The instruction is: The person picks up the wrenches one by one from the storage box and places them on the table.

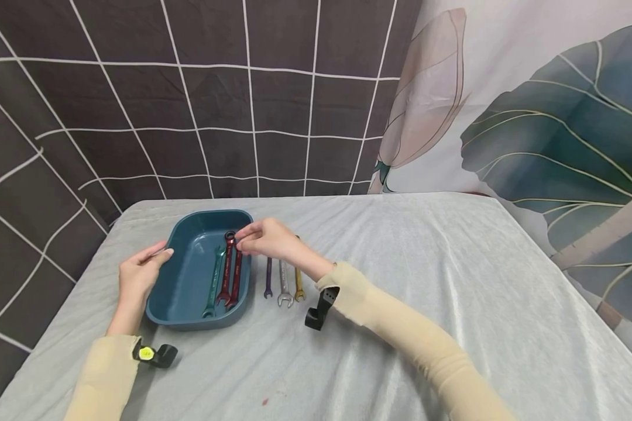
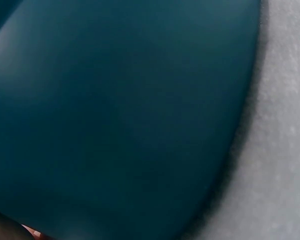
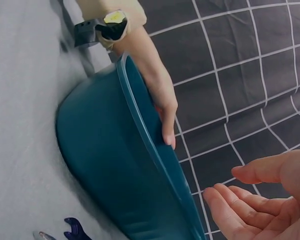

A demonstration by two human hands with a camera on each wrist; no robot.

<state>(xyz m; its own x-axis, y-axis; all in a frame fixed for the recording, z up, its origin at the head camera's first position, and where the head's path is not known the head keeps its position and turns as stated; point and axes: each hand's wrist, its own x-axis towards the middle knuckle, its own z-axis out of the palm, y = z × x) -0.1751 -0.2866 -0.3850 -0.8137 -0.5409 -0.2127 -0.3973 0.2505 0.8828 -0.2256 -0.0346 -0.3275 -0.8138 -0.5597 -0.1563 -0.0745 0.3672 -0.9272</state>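
A blue plastic basin (image 1: 186, 286) stands on the cloth at the left. My left hand (image 1: 136, 275) pinches its left rim, thumb over the edge. Inside, toward the right wall, lie a green wrench (image 1: 214, 283) and two red wrenches, one red (image 1: 226, 272) and one darker red (image 1: 236, 280). Above the basin's right rim is my right hand (image 1: 267, 238), overlapping the top of the darker red wrench in the head view. The right wrist view shows that hand's thumb and fingertips (image 3: 245, 174) apart, with nothing between them. Basin wall (image 2: 129, 110) fills most of the left wrist view.
Right of the basin, a purple wrench (image 1: 268, 279), a silver wrench (image 1: 284, 286) and a gold wrench (image 1: 299, 286) lie side by side, partly under my right forearm. A grey cloth (image 1: 400, 257) covers the table. Dark gridded fabric (image 1: 284, 99) hangs behind.
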